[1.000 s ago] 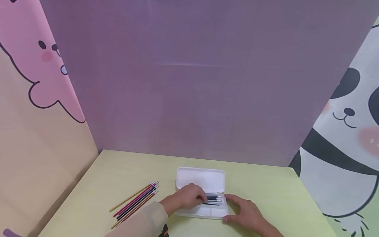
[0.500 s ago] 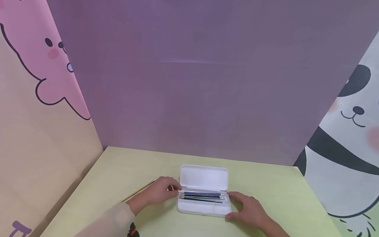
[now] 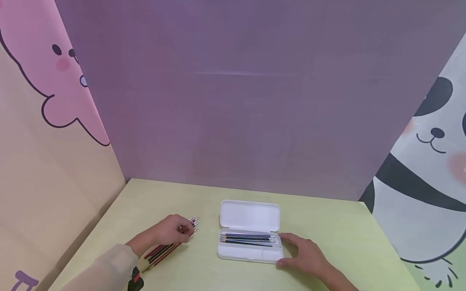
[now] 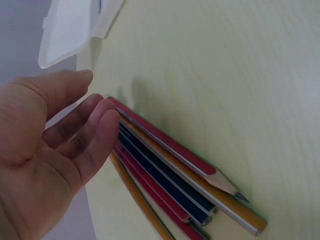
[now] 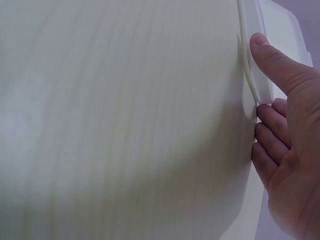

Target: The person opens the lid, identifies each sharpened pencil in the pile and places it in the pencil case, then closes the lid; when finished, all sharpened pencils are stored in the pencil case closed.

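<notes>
A white pencil case (image 3: 238, 253) lies with its lid raised in the head view, several dark pencils (image 3: 247, 239) in its long compartment. My right hand (image 3: 306, 257) holds the case's right end, thumb at the near corner and fingers along the end and far corner. To the left, my left hand (image 3: 170, 230) hovers over the eraser ends of a bunch of loose pencils (image 3: 162, 254). In the left wrist view its thumb stands apart from the bent fingers, whose tips are right at a red pencil (image 4: 165, 137); yellow and dark blue pencils lie beside it.
The pale wooden table (image 3: 204, 279) meets a purple back panel (image 3: 233, 121). Side panels carry a pink cartoon animal (image 3: 73, 101) and a panda (image 3: 429, 173). The raised lid (image 3: 250, 214) stands at the case's far side.
My left hand has left the pencil case and moved left to the loose pencils. My right hand has stayed at the case's right end.
</notes>
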Demonstrator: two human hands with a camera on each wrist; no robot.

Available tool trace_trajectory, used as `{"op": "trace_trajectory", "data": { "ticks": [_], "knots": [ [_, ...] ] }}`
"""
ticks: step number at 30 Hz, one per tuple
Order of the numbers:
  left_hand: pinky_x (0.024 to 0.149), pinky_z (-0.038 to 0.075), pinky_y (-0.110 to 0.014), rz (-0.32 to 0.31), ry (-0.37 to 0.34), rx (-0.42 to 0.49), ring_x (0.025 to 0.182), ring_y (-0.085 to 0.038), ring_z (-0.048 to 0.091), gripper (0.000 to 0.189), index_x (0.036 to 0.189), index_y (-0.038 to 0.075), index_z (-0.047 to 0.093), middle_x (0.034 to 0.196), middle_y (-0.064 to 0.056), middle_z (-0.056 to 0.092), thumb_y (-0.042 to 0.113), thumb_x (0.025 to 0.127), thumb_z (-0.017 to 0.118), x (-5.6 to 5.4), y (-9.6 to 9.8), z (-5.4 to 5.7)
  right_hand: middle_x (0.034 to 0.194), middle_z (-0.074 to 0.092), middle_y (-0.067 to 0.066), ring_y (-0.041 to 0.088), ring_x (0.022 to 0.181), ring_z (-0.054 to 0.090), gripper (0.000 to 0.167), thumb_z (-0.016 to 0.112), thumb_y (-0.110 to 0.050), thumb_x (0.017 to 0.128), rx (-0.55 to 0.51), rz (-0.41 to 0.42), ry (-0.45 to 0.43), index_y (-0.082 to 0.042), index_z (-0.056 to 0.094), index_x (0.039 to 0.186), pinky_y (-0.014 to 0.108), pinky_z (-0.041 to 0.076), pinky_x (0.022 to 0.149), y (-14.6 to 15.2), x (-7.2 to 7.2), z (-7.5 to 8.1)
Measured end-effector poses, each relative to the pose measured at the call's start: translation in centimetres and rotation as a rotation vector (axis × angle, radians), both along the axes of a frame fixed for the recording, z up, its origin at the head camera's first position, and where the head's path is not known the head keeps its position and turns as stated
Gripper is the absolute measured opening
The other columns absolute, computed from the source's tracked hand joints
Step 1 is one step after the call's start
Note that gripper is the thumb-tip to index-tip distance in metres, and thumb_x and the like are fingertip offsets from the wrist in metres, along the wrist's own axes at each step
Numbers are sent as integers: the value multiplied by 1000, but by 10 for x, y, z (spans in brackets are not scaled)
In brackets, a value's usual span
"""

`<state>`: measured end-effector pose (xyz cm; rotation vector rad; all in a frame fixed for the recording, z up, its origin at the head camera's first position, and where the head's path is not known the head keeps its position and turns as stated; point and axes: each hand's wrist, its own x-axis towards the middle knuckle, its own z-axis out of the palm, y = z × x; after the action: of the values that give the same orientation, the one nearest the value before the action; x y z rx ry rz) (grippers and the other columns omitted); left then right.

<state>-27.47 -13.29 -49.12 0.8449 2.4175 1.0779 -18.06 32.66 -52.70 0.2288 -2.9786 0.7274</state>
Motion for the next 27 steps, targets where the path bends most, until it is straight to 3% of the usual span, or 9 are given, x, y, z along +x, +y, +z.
{"op": "trace_trajectory", "data": {
  "ticks": [3,11,19,27],
  "knots": [
    [57,46,-24,15,13,-31,67,-11,56,16,109,2,74,85,1,63,6,94,71,1,0,-2,129,71,-1,31,120,66,87,92,-61,59,-3,-3,-7,-25,67,134,51,50,99,0,0,0],
    [64,45,-25,34,132,-92,75,-13,53,12,102,3,76,86,2,64,2,90,74,4,8,-2,130,71,1,33,121,65,87,92,-60,59,1,-13,-20,-25,66,134,53,50,100,-1,0,1],
    [64,47,-25,14,198,-145,72,-8,52,15,99,4,78,80,7,64,-1,85,76,5,14,-8,132,70,2,35,124,63,88,93,-59,59,-5,-24,-35,-24,66,135,56,49,102,-2,2,1],
    [65,47,-26,36,243,-195,71,-9,51,22,101,5,78,78,7,62,-5,82,78,8,17,-10,131,71,0,33,123,64,87,93,-59,59,0,-19,-21,-25,67,135,53,49,101,-2,2,1]
  ]
}}
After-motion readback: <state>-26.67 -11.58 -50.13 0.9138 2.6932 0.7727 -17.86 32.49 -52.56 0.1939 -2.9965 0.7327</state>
